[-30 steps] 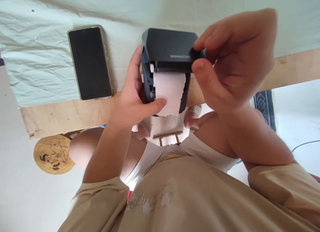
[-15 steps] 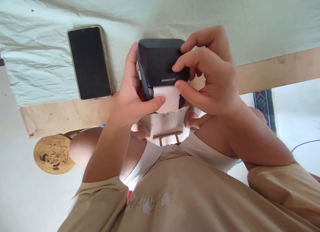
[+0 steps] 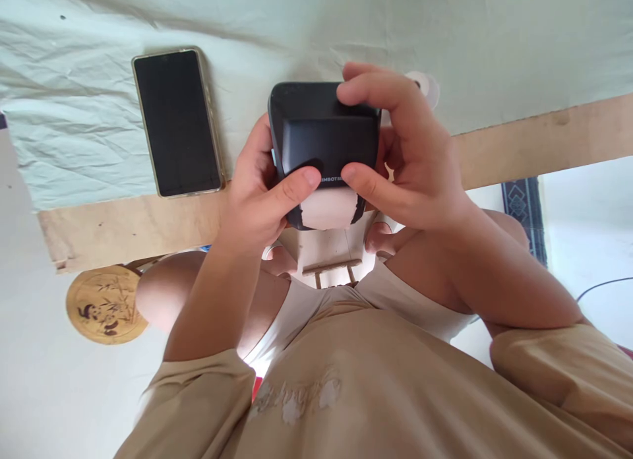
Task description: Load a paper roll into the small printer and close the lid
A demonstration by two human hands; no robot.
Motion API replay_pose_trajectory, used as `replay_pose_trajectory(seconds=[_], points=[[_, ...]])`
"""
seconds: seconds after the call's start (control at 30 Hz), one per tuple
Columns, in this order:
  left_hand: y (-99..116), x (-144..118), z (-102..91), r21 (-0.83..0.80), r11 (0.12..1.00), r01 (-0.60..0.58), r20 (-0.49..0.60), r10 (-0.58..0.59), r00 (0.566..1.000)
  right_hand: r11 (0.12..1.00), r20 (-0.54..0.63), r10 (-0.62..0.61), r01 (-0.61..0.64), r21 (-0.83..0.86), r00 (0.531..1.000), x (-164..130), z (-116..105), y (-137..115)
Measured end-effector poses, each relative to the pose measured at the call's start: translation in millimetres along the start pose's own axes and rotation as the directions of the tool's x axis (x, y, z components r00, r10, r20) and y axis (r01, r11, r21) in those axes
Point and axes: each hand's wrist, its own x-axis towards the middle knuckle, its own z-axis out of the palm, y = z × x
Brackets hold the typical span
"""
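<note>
Black printer in both hands, paper slot facing the person.

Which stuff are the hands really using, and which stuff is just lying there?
In use:
- black label printer, gripped by left hand and right hand
- white paper strip sticking out of it

Lying about:
- phone, dark screen, on the pale cloth
- small white roll behind the right hand

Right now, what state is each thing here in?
Black label printer: lid shut, white paper sticking out of its slot, held above the table edge.
Left hand: grip closed on the printer, thumb on its front.
Right hand: grip closed on the printer from the other side.
Phone: flat on the pale cloth, screen dark.
</note>
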Motion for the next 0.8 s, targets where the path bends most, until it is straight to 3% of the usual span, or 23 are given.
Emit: replay_pose_trajectory(seconds=[0.1, 0.47, 0.8], points=[[2.9, -0.5, 1.2, 0.014, 1.000, 0.014, -0.014, -0.014, 1.000, 0.997, -0.036, -0.069, 0.067, -0.043, 0.997, 2.5, -0.7, 1.3], [2.8, 2.2, 2.2, -0.070, 0.997, 0.027, -0.009, -0.027, 1.000, 0.982, -0.022, -0.144, 0.140, -0.129, 0.989, 8.0, -0.5, 4.8], [4.3, 1.6, 4.1, -0.076, 0.997, 0.014, -0.028, -0.016, 0.999, 0.962, -0.015, -0.244, 0.240, -0.128, 0.970, 7.2, 1.4, 10.0]])
